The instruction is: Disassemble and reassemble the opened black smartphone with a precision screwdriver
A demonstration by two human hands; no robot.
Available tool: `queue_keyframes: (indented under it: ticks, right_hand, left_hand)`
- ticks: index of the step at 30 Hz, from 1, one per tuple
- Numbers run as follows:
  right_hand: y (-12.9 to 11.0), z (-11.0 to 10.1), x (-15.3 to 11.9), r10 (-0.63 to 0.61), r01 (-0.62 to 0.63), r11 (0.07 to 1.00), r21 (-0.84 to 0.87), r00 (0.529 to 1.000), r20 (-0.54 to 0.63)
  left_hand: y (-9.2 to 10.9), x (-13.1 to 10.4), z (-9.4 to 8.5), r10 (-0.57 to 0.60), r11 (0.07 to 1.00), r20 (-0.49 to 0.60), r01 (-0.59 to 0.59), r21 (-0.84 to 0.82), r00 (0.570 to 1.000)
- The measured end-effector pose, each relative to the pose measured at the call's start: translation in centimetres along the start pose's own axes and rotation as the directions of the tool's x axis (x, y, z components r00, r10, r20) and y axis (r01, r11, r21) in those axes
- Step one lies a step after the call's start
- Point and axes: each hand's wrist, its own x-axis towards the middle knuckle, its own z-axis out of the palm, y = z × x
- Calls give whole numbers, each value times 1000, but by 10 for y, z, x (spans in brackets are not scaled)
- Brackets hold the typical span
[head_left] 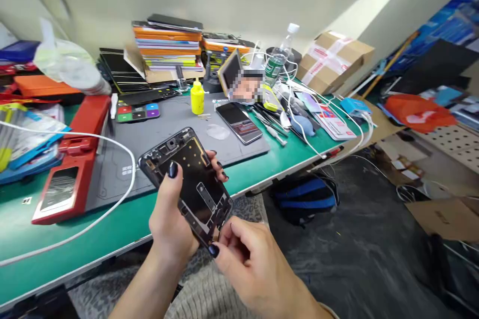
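While the left hand [170, 222] grips an opened phone [192, 172], right hand [258, 261] pinching its near end, grey mat [170, 122] beyond

Green worktop [22, 229], grey mat [179, 114] across its middle, red tool [90, 129] along the mat's left edge, cardboard box [335, 62] toward the back right.

Blk, glossy nail polish [172, 169] is worn w/ beige ribbed-knit garment [209, 296], f'arms [144, 279] bare.

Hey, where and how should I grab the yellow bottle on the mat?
Probably around the body of the yellow bottle, below its narrow nozzle, coming from the near side: it stands upright on the grey mat, and a dark upright object is behind it.
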Motion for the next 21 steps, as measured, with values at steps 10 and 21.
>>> queue_keyframes:
  ticks: [10, 21]
  right_hand:
    - [14, 1, 22, -68, 75, 941, 331, 997, -33]
    - [100, -39, -17, 169, -140, 984, 113, 937, -307]
  left_hand:
    - [4, 13, 5, 91, 993, -51, -86, 86, 995]
    - [30, 40, -3, 56, 998, -159, -61, -24, 986]
